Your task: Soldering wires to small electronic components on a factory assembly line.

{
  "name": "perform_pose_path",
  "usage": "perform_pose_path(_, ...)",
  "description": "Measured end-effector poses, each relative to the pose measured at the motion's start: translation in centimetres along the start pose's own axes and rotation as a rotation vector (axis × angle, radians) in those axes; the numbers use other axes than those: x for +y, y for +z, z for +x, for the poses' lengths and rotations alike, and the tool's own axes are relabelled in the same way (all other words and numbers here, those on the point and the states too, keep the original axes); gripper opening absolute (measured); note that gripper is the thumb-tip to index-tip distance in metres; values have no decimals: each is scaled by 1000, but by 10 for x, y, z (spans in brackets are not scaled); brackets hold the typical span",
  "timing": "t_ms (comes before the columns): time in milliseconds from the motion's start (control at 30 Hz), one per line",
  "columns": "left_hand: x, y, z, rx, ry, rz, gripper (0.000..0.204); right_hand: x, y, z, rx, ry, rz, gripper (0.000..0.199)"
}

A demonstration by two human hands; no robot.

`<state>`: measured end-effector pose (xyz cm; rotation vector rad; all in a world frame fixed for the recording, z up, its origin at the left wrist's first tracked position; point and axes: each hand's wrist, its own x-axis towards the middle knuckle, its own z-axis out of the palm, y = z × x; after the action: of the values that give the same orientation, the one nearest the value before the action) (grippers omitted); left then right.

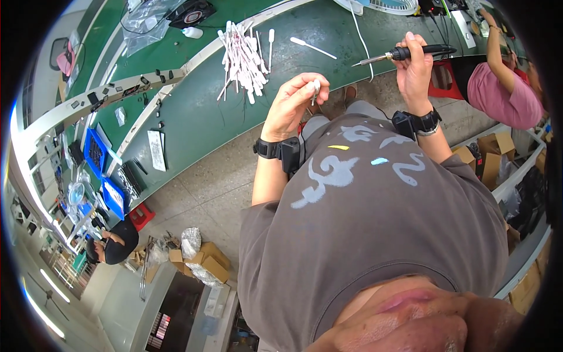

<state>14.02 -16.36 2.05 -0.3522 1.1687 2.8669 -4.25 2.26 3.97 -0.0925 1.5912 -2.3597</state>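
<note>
My right hand (414, 79) is closed around the black handle of a soldering iron (401, 53). The iron's bare metal tip points left, above the near edge of the green bench (193, 126). My left hand (287, 105) pinches a small white part (317, 86) between thumb and fingers; its exact kind is too small to make out. Beyond my left hand lies a pile of slim white sticks with reddish thin wires (243, 64). One white stick (271, 41) rests just right of the pile, and another white stick (314, 48) lies apart, nearer the iron.
A clear plastic bag (143, 29), a small white bottle (192, 33) and a black fan-like device (190, 13) sit at the far left. Blue trays (95, 154) stand along the left bench. Co-workers sit at right, in a pink shirt (507, 97), and far left.
</note>
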Motion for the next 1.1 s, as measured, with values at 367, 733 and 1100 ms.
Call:
perform_pose_path(367,-1,-2,0,34,19,25,22,-4,5,-14,-30,-34,-40,20)
perform_pose_path(733,-7,15,1,314,-68,578,24,0,14,-27,-185,-262,-307,24)
perform_pose_path(1100,-7,17,2,333,-81,598,24,9,13,-24,-249,-246,-421,26)
